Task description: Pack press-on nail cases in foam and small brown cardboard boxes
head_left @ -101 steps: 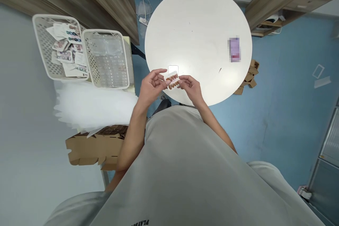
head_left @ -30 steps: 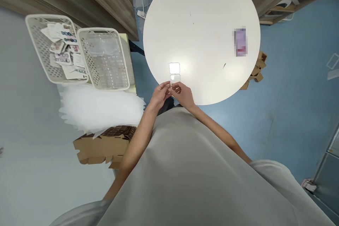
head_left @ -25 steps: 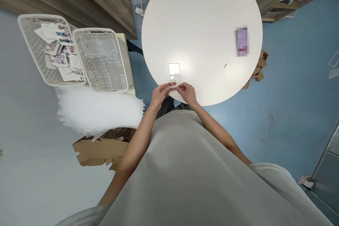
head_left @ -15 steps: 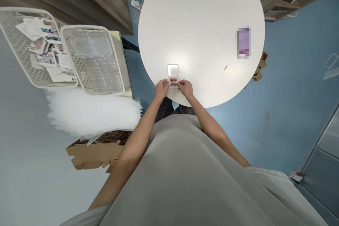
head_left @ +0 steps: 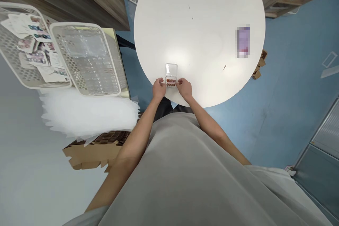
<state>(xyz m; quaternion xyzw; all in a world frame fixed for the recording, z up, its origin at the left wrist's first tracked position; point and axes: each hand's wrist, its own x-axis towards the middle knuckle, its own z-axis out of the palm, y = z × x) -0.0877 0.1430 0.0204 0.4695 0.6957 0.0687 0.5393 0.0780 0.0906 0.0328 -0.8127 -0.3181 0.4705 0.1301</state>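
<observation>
A small clear plastic case (head_left: 171, 75) lies open on the round white table (head_left: 201, 24), near its front edge. Its lid lies flat on the far side. The near half holds a strip of orange-brown press-on nails (head_left: 171, 82). My left hand (head_left: 159, 89) is at the case's left side, fingers curled and pinching at the strip's left end. At the right end, my right hand (head_left: 184, 87) pinches in the same way. Both hands rest at the table's edge.
A blurred purple object (head_left: 243, 41) lies at the table's right side. To the left stand a white basket of clear cases (head_left: 88, 58) and a basket of printed cards (head_left: 25, 51), over a heap of white bags (head_left: 87, 113) and flat cardboard (head_left: 91, 152).
The nail strip, held up in both hands above the table earlier, has come down into the near half of the open case. Both hands moved down to the table edge with it.
</observation>
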